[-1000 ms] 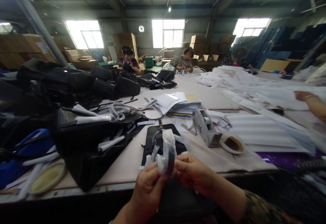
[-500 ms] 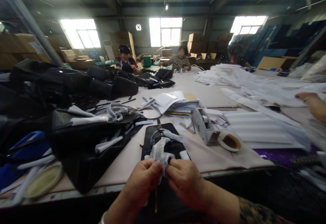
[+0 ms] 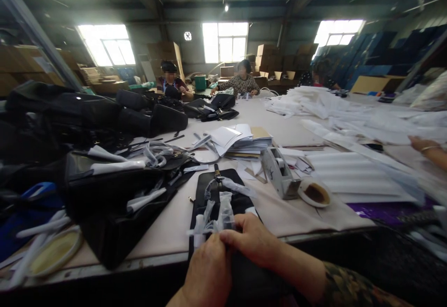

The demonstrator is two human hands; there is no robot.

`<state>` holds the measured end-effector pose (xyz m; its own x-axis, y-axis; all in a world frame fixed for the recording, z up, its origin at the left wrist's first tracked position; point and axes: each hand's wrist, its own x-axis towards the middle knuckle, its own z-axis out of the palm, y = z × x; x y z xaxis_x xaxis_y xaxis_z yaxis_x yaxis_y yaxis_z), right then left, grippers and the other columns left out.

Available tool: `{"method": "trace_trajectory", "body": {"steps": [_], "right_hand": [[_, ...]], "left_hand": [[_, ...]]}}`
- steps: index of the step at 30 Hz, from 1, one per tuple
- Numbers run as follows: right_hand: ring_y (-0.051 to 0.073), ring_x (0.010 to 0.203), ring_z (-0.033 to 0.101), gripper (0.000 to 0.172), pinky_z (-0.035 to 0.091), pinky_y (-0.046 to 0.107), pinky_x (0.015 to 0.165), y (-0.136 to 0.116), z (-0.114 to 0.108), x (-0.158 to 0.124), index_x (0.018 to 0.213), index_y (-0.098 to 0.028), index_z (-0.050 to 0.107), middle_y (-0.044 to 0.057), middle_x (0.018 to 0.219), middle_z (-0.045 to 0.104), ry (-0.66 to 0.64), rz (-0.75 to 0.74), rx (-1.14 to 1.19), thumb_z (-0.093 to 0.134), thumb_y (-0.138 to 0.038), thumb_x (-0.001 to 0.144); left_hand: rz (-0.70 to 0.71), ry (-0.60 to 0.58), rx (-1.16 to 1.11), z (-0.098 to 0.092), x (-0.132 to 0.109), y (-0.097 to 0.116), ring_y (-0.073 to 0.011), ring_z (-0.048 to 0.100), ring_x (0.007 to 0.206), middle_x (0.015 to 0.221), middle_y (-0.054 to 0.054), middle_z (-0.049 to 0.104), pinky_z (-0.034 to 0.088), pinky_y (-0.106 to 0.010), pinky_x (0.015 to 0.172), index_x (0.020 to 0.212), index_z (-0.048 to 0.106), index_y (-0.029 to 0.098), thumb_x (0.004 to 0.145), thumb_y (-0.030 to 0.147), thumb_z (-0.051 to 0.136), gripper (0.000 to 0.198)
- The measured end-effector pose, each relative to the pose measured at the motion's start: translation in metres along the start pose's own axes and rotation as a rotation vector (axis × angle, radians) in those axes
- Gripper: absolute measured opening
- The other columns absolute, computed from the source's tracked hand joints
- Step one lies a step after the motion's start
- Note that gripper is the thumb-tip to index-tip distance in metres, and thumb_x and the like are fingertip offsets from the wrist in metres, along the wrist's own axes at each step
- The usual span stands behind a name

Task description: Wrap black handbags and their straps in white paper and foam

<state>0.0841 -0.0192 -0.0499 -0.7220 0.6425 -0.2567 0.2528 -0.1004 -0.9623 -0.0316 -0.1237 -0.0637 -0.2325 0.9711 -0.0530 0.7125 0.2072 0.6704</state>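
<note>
A black bag [image 3: 202, 190] lies at the table's front edge, its lower part hanging toward me. Clear plastic wrap [image 3: 237, 186] covers its upper handle. Below that, a bundle of plastic-wrapped strap [image 3: 226, 209] and white wrapped pieces lies on the bag. My left hand [image 3: 209, 262] is closed at the bundle's lower end, its back toward me and most fingertips hidden. My right hand [image 3: 254, 239] pinches the same strap from the right, its thumb against the left hand. What lies under the fingers is hidden.
Black bags [image 3: 104, 195] are heaped on the left. Stacked papers [image 3: 244, 139], a tape dispenser [image 3: 279, 174] and a round brown-filled dish [image 3: 314, 193] lie ahead. White foam sheets [image 3: 356, 176] cover the right, where another person's hand [image 3: 424, 144] reaches in. Several people sit across the table.
My hands have moved down the plastic-wrapped strap toward me, and the left has turned its back up. More of the wrapped bundle shows above them. The co-worker's hand at right has shifted slightly.
</note>
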Motion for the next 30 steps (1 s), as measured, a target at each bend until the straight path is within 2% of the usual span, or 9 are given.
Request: {"method": "trace_trajectory", "body": {"steps": [4,8,11,15,17,20,25,27,30], "right_hand": [[0.012,0.056,0.047,0.026,0.036,0.024,0.054,-0.003,0.004,0.002,0.061,-0.011,0.066,0.0,0.057,0.056,0.034,-0.019,0.132,0.07,-0.035,0.071],[0.011,0.058,0.048,0.021,0.037,0.023,0.056,-0.003,-0.002,-0.003,0.068,-0.011,0.07,0.0,0.061,0.06,0.05,-0.018,0.158,0.071,-0.031,0.073],[0.012,0.063,0.052,0.019,0.039,0.023,0.06,0.007,-0.004,-0.005,0.068,-0.013,0.069,0.001,0.067,0.062,0.094,-0.223,-0.174,0.066,-0.027,0.081],[0.015,0.068,0.054,0.021,0.04,0.027,0.063,0.025,-0.007,-0.002,0.082,-0.014,0.069,0.007,0.079,0.065,0.177,-0.666,-0.801,0.05,-0.017,0.092],[0.016,0.069,0.054,0.025,0.04,0.028,0.063,0.029,-0.013,-0.001,0.086,-0.014,0.068,0.008,0.079,0.064,0.151,-0.716,-0.933,0.044,-0.014,0.094],[0.016,0.071,0.054,0.017,0.04,0.028,0.063,0.023,-0.024,0.004,0.078,-0.014,0.064,0.005,0.078,0.061,0.015,-0.514,-0.68,0.058,-0.025,0.089],[0.005,0.043,0.022,0.038,0.013,0.022,0.042,0.008,-0.031,0.019,0.069,-0.019,0.048,-0.009,0.053,0.036,-0.056,0.228,0.225,0.062,-0.052,0.081],[0.004,0.042,0.02,0.036,0.008,0.022,0.042,0.006,-0.028,0.024,0.069,-0.02,0.047,-0.011,0.05,0.034,-0.01,0.305,0.381,0.073,-0.045,0.07],[0.003,0.04,0.021,0.033,0.007,0.022,0.042,0.008,-0.024,0.027,0.067,-0.019,0.048,-0.012,0.046,0.034,0.056,0.3,0.476,0.076,-0.037,0.062]], "left_hand": [[-0.086,-0.062,-0.017,-0.011,0.0,0.012,-0.0367,0.067,0.1,0.101,-0.02,0.07,0.049,-0.047,0.085,0.113,0.066,0.013,0.091,0.025,0.045,0.033],[-0.147,-0.245,-0.619,-0.032,0.006,0.012,-0.0151,0.054,0.056,0.067,-0.001,0.058,0.043,-0.025,0.053,0.095,0.065,0.018,0.082,0.043,0.066,0.029],[-0.353,-0.383,-1.067,-0.038,0.023,0.005,-0.0038,0.015,0.039,0.05,0.011,0.029,0.014,-0.018,0.036,0.074,0.052,0.019,0.075,0.066,0.069,0.049],[-0.478,-0.351,-1.263,-0.029,0.044,0.0,-0.0024,0.015,0.041,0.051,0.012,0.031,0.011,-0.016,0.037,0.075,0.048,0.02,0.063,0.053,0.085,0.051],[-0.496,-0.306,-1.252,-0.022,0.047,0.0,-0.0027,0.016,0.041,0.052,0.012,0.034,0.011,-0.017,0.038,0.08,0.052,0.019,0.062,0.048,0.086,0.048],[-0.413,-0.157,-1.079,-0.01,0.044,0.0,-0.0052,0.028,0.043,0.052,0.008,0.041,0.019,-0.018,0.041,0.082,0.06,0.016,0.07,0.047,0.078,0.037],[-0.216,0.086,-0.604,0.005,0.034,0.001,-0.0102,0.043,0.058,0.061,0.002,0.054,0.032,-0.021,0.053,0.07,0.065,0.014,0.082,0.035,0.067,0.024],[-0.223,0.069,-0.554,0.006,0.033,0.001,-0.0097,0.043,0.055,0.061,0.002,0.053,0.032,-0.021,0.05,0.072,0.066,0.014,0.084,0.037,0.064,0.026],[-0.381,-0.123,-0.696,0.0,0.032,0.005,-0.0102,0.049,0.052,0.067,0.001,0.055,0.038,-0.02,0.046,0.092,0.067,0.016,0.086,0.047,0.062,0.032]]}}
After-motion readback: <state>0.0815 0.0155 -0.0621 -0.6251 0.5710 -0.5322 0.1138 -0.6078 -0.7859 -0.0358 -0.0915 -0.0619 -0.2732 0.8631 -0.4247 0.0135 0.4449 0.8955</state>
